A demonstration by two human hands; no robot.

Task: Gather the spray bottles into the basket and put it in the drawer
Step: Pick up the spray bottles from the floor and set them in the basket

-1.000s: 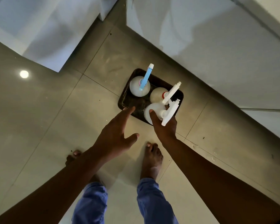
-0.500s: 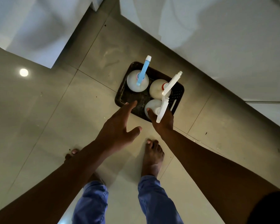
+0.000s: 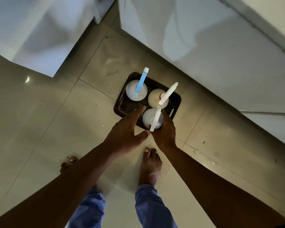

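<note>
A dark brown basket [image 3: 122, 102] stands on the tiled floor and holds three white spray bottles, seen from above. The far-left bottle [image 3: 132, 93] has a blue trigger head. The far-right bottle [image 3: 155, 99] has a white head and a red collar. The nearest bottle [image 3: 149, 116] has a white head, and my right hand [image 3: 165, 134] is closed around its near side. My left hand [image 3: 127, 133] hovers with fingers spread, fingertips over the basket's near rim.
White cabinet fronts [image 3: 204, 46] run along the far and right sides, close behind the basket. Another white unit [image 3: 31, 30] fills the upper left. My bare feet [image 3: 150, 163] stand on the floor just short of the basket.
My right hand has lowered the nearest bottle into the basket and it now stands upright. My left hand has crept forward to the basket's near rim.
</note>
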